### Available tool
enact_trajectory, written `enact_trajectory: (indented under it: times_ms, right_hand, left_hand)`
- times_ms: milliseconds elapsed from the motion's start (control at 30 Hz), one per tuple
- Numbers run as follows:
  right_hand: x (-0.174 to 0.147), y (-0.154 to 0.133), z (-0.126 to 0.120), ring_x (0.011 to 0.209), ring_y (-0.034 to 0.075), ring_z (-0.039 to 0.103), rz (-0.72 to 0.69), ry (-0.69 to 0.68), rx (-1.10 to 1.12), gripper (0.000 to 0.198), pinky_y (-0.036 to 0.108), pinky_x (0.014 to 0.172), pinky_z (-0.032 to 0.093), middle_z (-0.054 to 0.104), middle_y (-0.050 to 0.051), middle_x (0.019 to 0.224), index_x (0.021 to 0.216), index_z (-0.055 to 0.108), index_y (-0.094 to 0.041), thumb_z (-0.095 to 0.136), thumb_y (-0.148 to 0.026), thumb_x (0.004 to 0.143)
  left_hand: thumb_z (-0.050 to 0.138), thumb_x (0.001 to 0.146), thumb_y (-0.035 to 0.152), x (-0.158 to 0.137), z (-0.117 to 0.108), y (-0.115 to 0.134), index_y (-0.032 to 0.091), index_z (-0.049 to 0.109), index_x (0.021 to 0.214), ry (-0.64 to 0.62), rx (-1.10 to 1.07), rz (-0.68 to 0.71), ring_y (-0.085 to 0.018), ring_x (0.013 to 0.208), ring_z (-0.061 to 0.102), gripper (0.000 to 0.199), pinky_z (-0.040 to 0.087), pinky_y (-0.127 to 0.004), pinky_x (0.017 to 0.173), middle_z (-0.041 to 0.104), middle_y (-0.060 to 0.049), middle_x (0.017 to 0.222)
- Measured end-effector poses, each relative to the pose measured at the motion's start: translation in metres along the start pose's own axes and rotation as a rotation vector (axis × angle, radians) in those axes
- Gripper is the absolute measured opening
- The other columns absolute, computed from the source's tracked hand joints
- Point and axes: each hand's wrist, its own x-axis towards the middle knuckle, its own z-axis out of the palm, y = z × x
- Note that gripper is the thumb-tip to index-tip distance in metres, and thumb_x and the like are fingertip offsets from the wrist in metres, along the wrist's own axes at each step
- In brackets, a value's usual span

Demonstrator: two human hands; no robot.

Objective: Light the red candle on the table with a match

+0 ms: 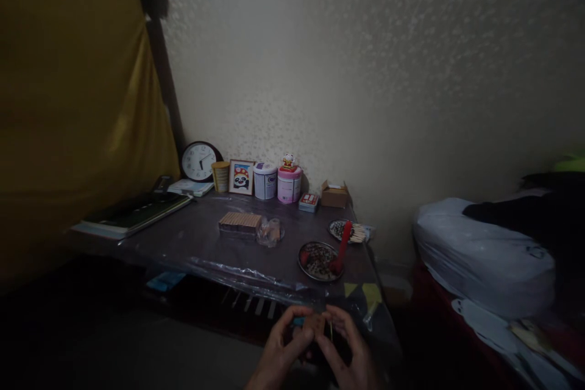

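Both hands, left (284, 341) and right (343, 341), pinch a small tan block-like piece (314, 324) between their fingertips, just before the dark plastic-covered table (201, 244). It is probably light and stiff; edge grips suit it.

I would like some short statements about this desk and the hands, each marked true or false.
1. Both hands, left hand and right hand, hold one small brownish object between the fingertips. True.
2. The round clock lies flat in the middle of the table. False: it stands at the back, against the wall.
3. A red utensil rests in the dark dish nearest the hands. True.
4. The panda picture stands to the right of the pink tin. False: it stands to its left, beyond a white tin.
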Motion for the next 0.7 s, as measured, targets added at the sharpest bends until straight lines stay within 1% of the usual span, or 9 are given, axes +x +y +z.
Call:
enact_trajectory:
  times_ms: [200,367,533,700]
  right_hand:
    - [0.0008,-0.0005,-0.0019,0.104,0.024,0.062,0.018,-0.035,0.041,0.041,0.032,0.085,0.052,0.068,0.008,0.108,0.108,0.058,-0.023,0.063,-0.043,0.073]
    - [0.0014,-0.0028,-0.0035,0.102,0.025,0.063,0.015,-0.025,0.060,0.039,0.033,0.084,0.053,0.069,0.008,0.106,0.107,0.060,-0.023,0.064,-0.041,0.073]
    - [0.0005,-0.0038,-0.0035,0.105,0.024,0.061,0.023,-0.045,0.044,0.041,0.033,0.088,0.051,0.067,0.009,0.109,0.110,0.057,-0.022,0.061,-0.042,0.075]
    - [-0.0005,-0.0072,-0.0041,0.108,0.024,0.059,0.067,-0.063,0.050,0.042,0.032,0.089,0.049,0.065,0.008,0.111,0.111,0.055,-0.022,0.059,-0.043,0.076]
  left_hand:
    - [0.069,0.069,0.044,0.0003,-0.0008,-0.0003,0.019,0.058,0.095,-0.006,0.014,0.009,-0.009,0.055,0.051,0.038,0.039,-0.021,0.053,0.061,0.001,0.071]
    - [0.070,0.065,0.047,0.0027,-0.0009,-0.0023,0.019,0.058,0.094,-0.001,0.011,0.000,-0.009,0.054,0.050,0.042,0.038,-0.021,0.051,0.060,0.001,0.070]
    - [0.069,0.068,0.044,0.0002,0.0009,0.0004,0.020,0.059,0.094,-0.014,0.001,0.019,-0.010,0.056,0.049,0.037,0.038,-0.022,0.054,0.060,0.001,0.071]
    - [0.069,0.070,0.041,-0.0002,0.0004,0.0005,0.019,0.060,0.094,-0.044,0.001,0.031,-0.010,0.059,0.048,0.034,0.037,-0.023,0.058,0.058,0.002,0.070]
